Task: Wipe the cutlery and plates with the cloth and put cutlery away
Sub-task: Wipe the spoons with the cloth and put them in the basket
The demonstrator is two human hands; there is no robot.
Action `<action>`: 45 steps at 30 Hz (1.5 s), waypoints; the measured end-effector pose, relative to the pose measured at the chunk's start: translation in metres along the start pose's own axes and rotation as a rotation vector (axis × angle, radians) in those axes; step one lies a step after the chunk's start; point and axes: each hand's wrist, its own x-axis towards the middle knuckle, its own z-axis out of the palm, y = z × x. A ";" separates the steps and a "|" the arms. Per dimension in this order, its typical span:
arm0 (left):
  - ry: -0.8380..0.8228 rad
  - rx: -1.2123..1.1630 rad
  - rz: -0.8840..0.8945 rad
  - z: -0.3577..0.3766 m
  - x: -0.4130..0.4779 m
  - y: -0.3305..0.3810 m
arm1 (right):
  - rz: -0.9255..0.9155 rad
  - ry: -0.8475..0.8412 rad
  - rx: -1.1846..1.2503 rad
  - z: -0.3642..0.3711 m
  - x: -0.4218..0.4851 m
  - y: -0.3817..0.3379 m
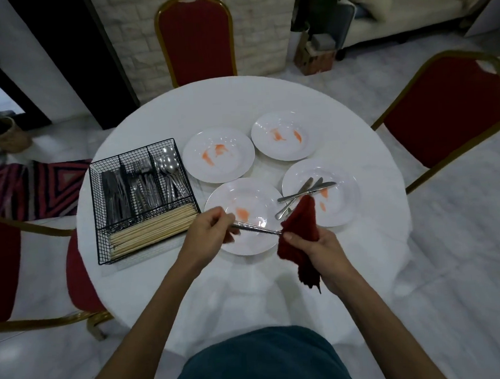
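Nearest the body, the left hand (pixel 207 230) holds a utensil (pixel 256 229) by its handle, fingers (pixel 225 219) curled round it. This keeps the shaft level above the near plate (pixel 252 195), so anything wiped off falls onto crockery rather than the desk (pixel 266 99). The right hand (pixel 318 249) grips the red cloth (pixel 300 230), bunched and pinched around the utensil's working end. That end is hidden, so I cannot tell whether it is a knife, fork or spoon. The opposed grips suggest the piece is being drawn through the cloth, one hand anchoring while the other rubs.

The near plate carries an orange smear. Just right of it, the right plate (pixel 344 206) is also smeared and carries a few pieces of cutlery (pixel 302 193) lying crossed, probably kept there until they are wiped.

To the left stands a wire caddy (pixel 100 211), close to the left hand, so the clean piece can go straight in. Its front compartment holds chopsticks (pixel 154 228); behind them are knives (pixel 114 195), forks (pixel 142 185) and spoons (pixel 170 171), each in its own slot.

Farther off, the far-left plate (pixel 232 167) and far-right plate (pixel 283 150) both show orange marks, so plate wiping looks not yet begun. Beyond the desk stands a red chair (pixel 195 36).
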 end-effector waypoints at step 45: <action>-0.047 0.233 -0.049 0.023 -0.010 -0.016 | 0.089 -0.317 -0.342 0.025 -0.010 0.014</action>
